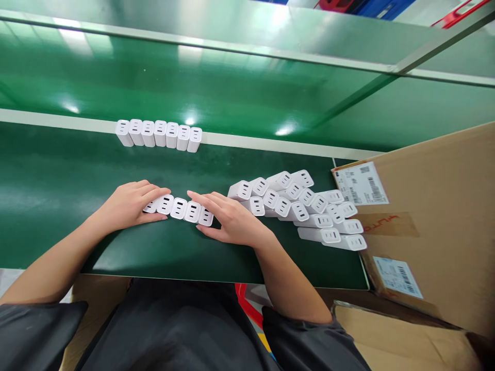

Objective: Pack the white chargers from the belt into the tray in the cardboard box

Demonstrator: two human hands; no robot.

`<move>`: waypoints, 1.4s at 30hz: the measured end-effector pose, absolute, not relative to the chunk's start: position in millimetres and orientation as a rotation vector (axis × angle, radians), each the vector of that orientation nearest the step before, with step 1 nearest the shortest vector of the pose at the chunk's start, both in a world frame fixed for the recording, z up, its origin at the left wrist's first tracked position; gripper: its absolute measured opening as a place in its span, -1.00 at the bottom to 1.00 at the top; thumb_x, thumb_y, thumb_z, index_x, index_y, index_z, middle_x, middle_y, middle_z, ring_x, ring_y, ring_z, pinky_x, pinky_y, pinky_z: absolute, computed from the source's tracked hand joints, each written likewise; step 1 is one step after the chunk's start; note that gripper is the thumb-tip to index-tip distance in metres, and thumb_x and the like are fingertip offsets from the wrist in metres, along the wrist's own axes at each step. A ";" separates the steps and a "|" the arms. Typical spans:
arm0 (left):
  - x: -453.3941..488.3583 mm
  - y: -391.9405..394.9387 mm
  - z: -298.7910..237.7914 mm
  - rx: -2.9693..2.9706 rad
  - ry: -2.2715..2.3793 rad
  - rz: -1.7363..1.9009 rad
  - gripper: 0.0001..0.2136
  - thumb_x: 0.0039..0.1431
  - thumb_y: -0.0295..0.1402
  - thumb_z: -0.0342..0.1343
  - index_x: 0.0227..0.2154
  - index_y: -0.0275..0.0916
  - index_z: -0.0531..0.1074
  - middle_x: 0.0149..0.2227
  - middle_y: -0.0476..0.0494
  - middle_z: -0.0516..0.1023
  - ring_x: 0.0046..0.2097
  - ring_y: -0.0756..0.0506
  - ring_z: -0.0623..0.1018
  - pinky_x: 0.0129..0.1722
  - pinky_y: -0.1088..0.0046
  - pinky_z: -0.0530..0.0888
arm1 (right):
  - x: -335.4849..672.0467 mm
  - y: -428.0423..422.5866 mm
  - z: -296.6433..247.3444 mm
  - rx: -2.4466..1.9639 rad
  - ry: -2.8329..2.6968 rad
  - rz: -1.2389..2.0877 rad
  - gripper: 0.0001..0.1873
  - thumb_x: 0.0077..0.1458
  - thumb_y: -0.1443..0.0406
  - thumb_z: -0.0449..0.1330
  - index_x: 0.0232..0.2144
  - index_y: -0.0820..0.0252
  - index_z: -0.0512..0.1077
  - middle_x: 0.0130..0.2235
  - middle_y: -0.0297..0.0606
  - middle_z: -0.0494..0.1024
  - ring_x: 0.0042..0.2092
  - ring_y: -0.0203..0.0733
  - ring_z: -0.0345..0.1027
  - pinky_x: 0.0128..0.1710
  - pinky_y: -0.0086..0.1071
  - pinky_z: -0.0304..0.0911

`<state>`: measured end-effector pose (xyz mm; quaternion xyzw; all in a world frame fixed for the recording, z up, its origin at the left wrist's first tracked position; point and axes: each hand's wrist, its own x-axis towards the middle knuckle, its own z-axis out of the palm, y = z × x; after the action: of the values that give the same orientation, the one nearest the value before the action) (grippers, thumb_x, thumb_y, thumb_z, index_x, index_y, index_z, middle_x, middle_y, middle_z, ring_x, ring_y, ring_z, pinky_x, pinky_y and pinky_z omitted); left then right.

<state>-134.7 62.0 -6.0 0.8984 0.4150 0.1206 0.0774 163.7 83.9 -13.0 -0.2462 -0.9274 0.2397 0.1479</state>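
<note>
A short row of white USB chargers (178, 208) stands on the green bench in front of me, port faces up. My left hand (131, 203) grips the left end of this row, thumb on the near side and fingers on the far side. At the right end, my right hand (228, 219) holds the row the same way and partly hides the last charger. Just beyond my right hand lies a loose cluster of similar chargers (283, 207), many tilted or lying over. Farther back, another neat row of chargers (160, 135) stands against the bench's rear strip.
A large cardboard box (436, 196) with labels stands at the bench's right end. Below it is an open carton (402, 340). A glossy green panel (232, 87) rises behind the bench (162, 257), whose front edge runs close to my body.
</note>
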 end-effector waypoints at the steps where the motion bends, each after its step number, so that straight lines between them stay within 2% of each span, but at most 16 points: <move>1: -134.3 61.7 -5.3 2.696 1.244 0.359 -0.54 0.33 0.01 0.02 0.05 -0.26 0.43 -0.10 -0.19 0.62 -0.16 -0.14 0.58 -0.22 0.35 0.45 | 163.3 83.8 -12.9 -0.705 -2.663 0.694 -0.21 0.26 0.28 0.16 0.40 0.04 -0.12 0.09 -0.14 0.47 -0.08 -0.03 0.38 -0.14 -0.11 0.44; 14: -122.8 49.1 5.6 2.682 1.366 0.185 -0.59 0.35 0.00 -0.02 -0.04 -0.25 0.42 -0.25 -0.14 0.58 -0.28 -0.12 0.55 -0.37 0.37 0.37 | 162.5 83.2 -13.0 -0.682 -2.674 0.720 -0.13 0.20 0.36 0.14 0.42 0.00 -0.18 0.14 -0.15 0.44 -0.06 -0.04 0.36 -0.09 -0.09 0.44; 18: -121.9 48.0 7.1 2.658 1.366 0.139 -0.58 0.34 0.01 -0.01 -0.01 -0.24 0.40 -0.21 -0.14 0.59 -0.25 -0.14 0.55 -0.36 0.36 0.36 | 162.0 83.3 -14.3 -0.699 -2.689 0.722 -0.13 0.20 0.33 0.15 0.42 0.01 -0.18 0.15 -0.13 0.43 -0.03 -0.01 0.37 -0.08 -0.06 0.44; 22: -126.7 49.3 11.0 2.623 1.314 0.110 -0.48 0.28 0.08 0.04 0.07 -0.25 0.34 -0.10 -0.17 0.58 -0.15 -0.17 0.56 -0.26 0.32 0.40 | 165.0 83.6 -10.6 -0.741 -2.652 0.783 -0.16 0.22 0.33 0.11 0.42 0.01 -0.19 0.14 -0.09 0.42 0.01 0.00 0.41 -0.11 -0.11 0.46; 25: -132.5 50.2 16.2 2.588 1.313 0.108 -0.43 0.24 0.12 0.06 0.10 -0.23 0.30 -0.02 -0.19 0.57 -0.08 -0.19 0.56 -0.18 0.31 0.41 | 167.9 83.9 -6.9 -0.788 -2.492 0.763 -0.22 0.19 0.40 0.03 0.40 -0.04 -0.08 0.12 -0.12 0.44 -0.01 -0.07 0.44 -0.14 -0.20 0.46; 27: -135.7 50.7 19.6 2.579 1.324 0.091 -0.41 0.23 0.13 0.07 0.11 -0.22 0.28 0.01 -0.19 0.55 -0.03 -0.21 0.55 -0.17 0.32 0.41 | 168.3 83.5 -5.8 -0.842 -2.345 0.676 -0.33 0.21 0.41 0.00 0.34 -0.05 0.06 0.01 -0.17 0.49 -0.10 -0.12 0.46 -0.20 -0.24 0.45; 31: -139.2 51.3 23.6 2.541 1.341 0.008 -0.36 0.17 0.12 0.15 0.16 -0.20 0.25 0.02 -0.19 0.55 -0.03 -0.21 0.55 -0.16 0.34 0.41 | 162.4 79.1 0.7 -0.938 -2.259 0.500 -0.54 0.30 0.26 0.11 0.22 0.04 0.25 -0.19 -0.25 0.53 -0.27 -0.18 0.45 -0.32 -0.33 0.39; 34: -141.2 51.0 23.8 2.517 1.330 -0.039 -0.30 0.13 0.09 0.21 0.21 -0.20 0.21 0.05 -0.21 0.53 -0.01 -0.21 0.55 -0.13 0.35 0.42 | 149.9 74.6 16.0 -1.024 -2.471 0.351 -0.46 0.26 0.05 0.18 0.20 0.12 0.29 -0.07 -0.17 0.55 -0.29 -0.17 0.46 -0.45 -0.34 0.29; 37: -145.2 50.6 23.6 2.499 1.317 -0.055 -0.28 0.12 0.08 0.23 0.23 -0.18 0.18 0.09 -0.22 0.50 0.04 -0.22 0.53 -0.05 0.33 0.41 | 130.4 76.0 34.2 -0.973 -2.754 0.149 -0.42 0.21 -0.02 0.22 0.15 0.16 0.36 0.05 -0.10 0.52 -0.29 -0.14 0.45 -0.45 -0.31 0.24; 42: -154.0 52.4 25.9 2.423 1.338 -0.093 -0.26 0.12 0.10 0.20 0.26 -0.13 0.14 0.14 -0.21 0.46 0.09 -0.23 0.50 -0.02 0.33 0.40 | 98.8 92.7 44.6 -0.822 -2.993 0.010 -0.45 0.13 -0.06 0.30 -0.03 0.24 0.46 -0.01 0.00 0.51 -0.16 -0.02 0.39 -0.42 -0.28 0.19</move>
<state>-154.0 52.4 25.9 0.8598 0.4747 -0.0329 0.1852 98.8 92.7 44.6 -0.2648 -0.9641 0.0033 0.0188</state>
